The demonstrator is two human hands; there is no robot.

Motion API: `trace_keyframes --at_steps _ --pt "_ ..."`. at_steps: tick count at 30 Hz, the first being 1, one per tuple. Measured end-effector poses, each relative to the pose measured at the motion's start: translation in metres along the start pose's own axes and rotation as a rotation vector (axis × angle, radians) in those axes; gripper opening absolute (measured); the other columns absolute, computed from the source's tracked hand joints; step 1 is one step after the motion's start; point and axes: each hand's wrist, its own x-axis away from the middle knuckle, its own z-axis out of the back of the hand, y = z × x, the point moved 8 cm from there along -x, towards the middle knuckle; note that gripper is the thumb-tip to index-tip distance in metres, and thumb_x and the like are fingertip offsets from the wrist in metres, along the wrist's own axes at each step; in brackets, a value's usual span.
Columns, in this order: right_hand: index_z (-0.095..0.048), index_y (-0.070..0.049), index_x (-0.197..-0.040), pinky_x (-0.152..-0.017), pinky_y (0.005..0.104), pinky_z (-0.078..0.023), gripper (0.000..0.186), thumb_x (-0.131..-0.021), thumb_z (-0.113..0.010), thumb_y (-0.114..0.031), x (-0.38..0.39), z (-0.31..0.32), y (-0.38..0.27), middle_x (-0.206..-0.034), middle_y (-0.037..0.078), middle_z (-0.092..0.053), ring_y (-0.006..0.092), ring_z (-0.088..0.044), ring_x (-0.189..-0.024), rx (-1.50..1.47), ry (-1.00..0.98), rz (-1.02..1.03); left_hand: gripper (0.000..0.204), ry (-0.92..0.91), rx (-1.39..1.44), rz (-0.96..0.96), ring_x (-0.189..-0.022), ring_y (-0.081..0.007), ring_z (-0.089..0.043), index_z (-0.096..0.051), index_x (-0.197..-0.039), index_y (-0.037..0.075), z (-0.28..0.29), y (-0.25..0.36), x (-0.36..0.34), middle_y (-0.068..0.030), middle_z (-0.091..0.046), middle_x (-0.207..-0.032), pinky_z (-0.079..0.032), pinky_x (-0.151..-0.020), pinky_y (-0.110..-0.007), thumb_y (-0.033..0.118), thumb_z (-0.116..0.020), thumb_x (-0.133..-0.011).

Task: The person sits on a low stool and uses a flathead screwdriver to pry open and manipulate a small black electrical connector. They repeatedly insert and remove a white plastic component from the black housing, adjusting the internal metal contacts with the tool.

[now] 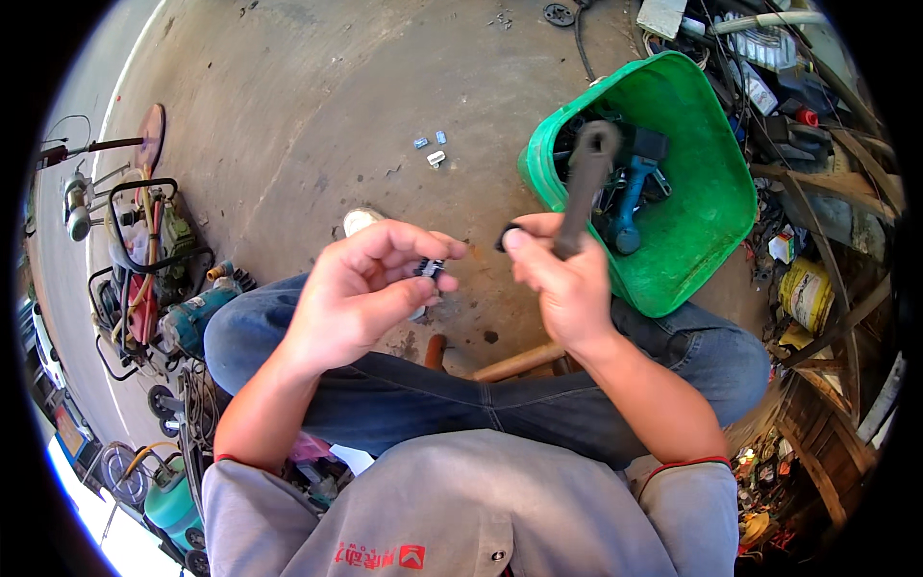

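My left hand (365, 288), at centre, pinches a small black-and-silver part (430, 267) between thumb and fingertips. To its right, my right hand (562, 279) is closed on a long dark metal wrench (588, 178), tilted up toward the green bin (707, 231); its thumb also presses a small black piece (505, 237). The two hands are apart. Behind the wrench, the bin holds a blue cordless tool (635, 178) and other dark items.
Small blue and pale pieces (436, 158) lie on the concrete floor (317, 115) ahead. At left are hoses, metal frames and a teal machine (192, 327). At right is piled scrap with a yellow container (806, 293). Wooden handles (514, 363) lie between my bent legs.
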Motion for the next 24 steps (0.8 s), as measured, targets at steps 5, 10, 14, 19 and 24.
trace_keyframes --at_steps 5,10,14,19,24 --pt "-0.065 -0.002 -0.088 -0.049 0.0225 -0.038 0.017 -0.077 -0.073 -0.013 -0.095 0.015 0.178 -0.066 0.000 -0.058 0.0065 -0.048 -0.054 0.210 0.123 -0.214 0.029 0.217 -0.141 -0.151 -0.092 -0.0171 -0.064 -0.053 -0.110 -0.003 0.046 0.055 0.026 -0.0223 -0.055 -0.121 -0.052 -0.080 -0.024 -0.011 -0.053 -0.082" --pt "-0.066 -0.003 -0.084 -0.048 0.0255 -0.039 0.016 -0.076 -0.072 -0.015 -0.158 0.053 0.281 -0.059 -0.001 -0.055 0.0080 -0.050 -0.054 0.306 0.315 -0.293 0.019 0.299 -0.123 -0.217 -0.082 -0.0131 -0.063 -0.055 -0.104 -0.003 0.070 0.066 0.038 -0.0223 -0.059 -0.116 -0.052 -0.072 -0.023 -0.003 -0.059 -0.086" --pt "-0.065 -0.003 -0.088 -0.056 0.0347 -0.045 0.019 -0.077 -0.071 -0.017 -0.171 0.065 0.293 -0.064 0.005 -0.059 0.0188 -0.057 -0.060 0.659 0.361 -0.207 0.020 0.343 -0.109 -0.150 -0.080 -0.0120 -0.062 -0.053 -0.105 -0.002 0.082 0.061 0.038 -0.0224 -0.061 -0.111 -0.051 -0.070 -0.022 0.000 -0.060 -0.086" --pt "-0.061 -0.004 -0.101 -0.076 0.0425 -0.047 0.032 -0.075 -0.072 -0.018 -0.149 0.020 0.217 -0.093 0.013 -0.061 0.0319 -0.059 -0.088 1.342 0.494 0.103 0.022 0.452 -0.048 -0.070 -0.083 -0.0143 -0.063 -0.052 -0.106 -0.002 0.102 0.061 0.040 -0.0224 -0.062 -0.110 -0.053 -0.076 -0.025 -0.003 -0.060 -0.085" --pt "-0.062 -0.005 -0.094 -0.077 0.0411 -0.048 0.019 -0.076 -0.068 -0.011 -0.192 -0.088 0.200 -0.096 0.011 -0.058 0.0297 -0.057 -0.093 0.977 -0.107 0.537 0.023 0.408 0.002 0.027 -0.088 -0.0170 -0.064 -0.051 -0.107 -0.004 0.108 0.055 0.030 -0.0226 -0.058 -0.115 -0.053 -0.081 -0.028 -0.006 -0.058 -0.085"
